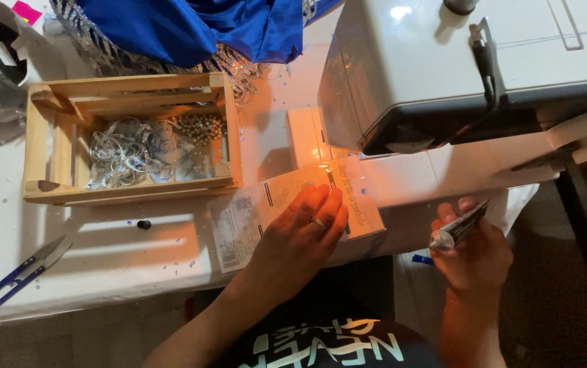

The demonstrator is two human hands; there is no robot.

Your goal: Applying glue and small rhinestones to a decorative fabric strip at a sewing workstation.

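Far left, a blue-handled thread snipper [21, 274] lies on the white table [103, 259], blades open a touch. Just above it, a small wooden crate [130, 92] sits with a tangle of silver trim [120, 160] and a heap of beads [201, 127] inside. Behind the crate, blue satin fabric [198, 27] edged with sequins spills over the tabletop. A tiny dark bead [144, 224] rests alone below the crate.

Now to the middle: the left hand [304, 235] lies flat, fingers spread and extended, a ring on one finger, pressing down on a clear plastic package [287, 204] with a printed card inside. The package lies on the table's front edge, just right of the crate and touching the base of the white sewing machine [457, 68], which fills the upper right.

Over to the right: the right hand [474, 252] is closed around a small metal tube [458, 226], its nozzle end pointing left toward the package, held off the table edge and apart from the package. A small blue cap [421, 259] lies below, near that hand.
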